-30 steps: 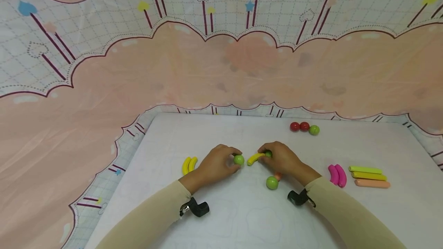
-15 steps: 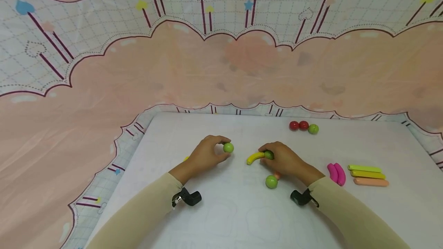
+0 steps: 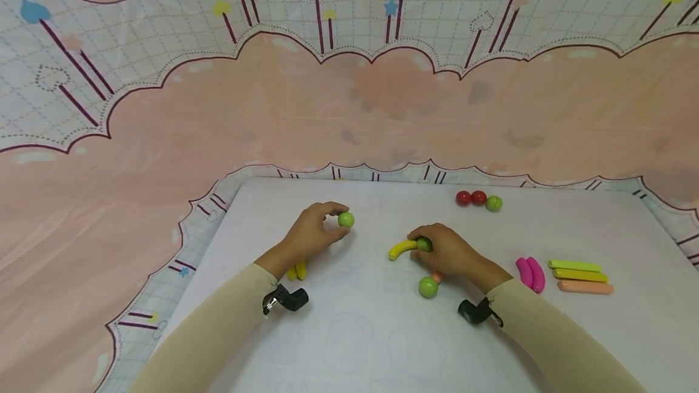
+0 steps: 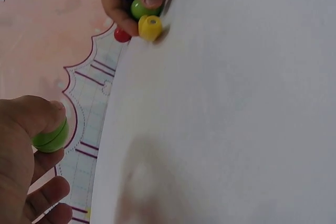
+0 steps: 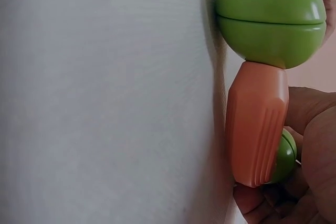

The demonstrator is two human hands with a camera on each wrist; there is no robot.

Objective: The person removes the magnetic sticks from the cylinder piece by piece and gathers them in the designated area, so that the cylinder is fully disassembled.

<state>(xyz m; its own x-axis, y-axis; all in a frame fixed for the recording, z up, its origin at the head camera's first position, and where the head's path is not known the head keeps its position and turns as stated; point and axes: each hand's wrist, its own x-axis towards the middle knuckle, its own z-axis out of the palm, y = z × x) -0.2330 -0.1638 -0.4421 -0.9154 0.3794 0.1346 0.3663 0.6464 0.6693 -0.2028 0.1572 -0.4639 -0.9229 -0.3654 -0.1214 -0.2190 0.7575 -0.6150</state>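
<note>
My left hand (image 3: 311, 232) pinches a glossy green ball (image 3: 346, 219) between thumb and fingers, above the white tabletop. A groove runs around that ball (image 4: 52, 138) in the left wrist view. To the right, my right hand (image 3: 449, 251) grips another green ball (image 3: 424, 244), and a yellow banana-shaped piece (image 3: 401, 250) extends from it toward the left. By the right wrist lie a third green ball (image 3: 428, 287) and an orange piece (image 3: 437, 276), partly hidden by the hand. The right wrist view shows the orange piece (image 5: 256, 124), ridged and faceted, against a grooved green ball (image 5: 270, 19).
Two yellow curved pieces (image 3: 297, 270) lie partly behind my left forearm. At the back right sit two red balls (image 3: 471, 198) and a green ball (image 3: 494, 203). Two pink curved pieces (image 3: 531, 275) and several coloured sticks (image 3: 580, 274) lie on the right of the white table (image 3: 377, 344).
The left hand has moved left and toward the back with its green ball, away from the yellow piece. The right hand stays nearly in place, and more of the ball in it shows.
</note>
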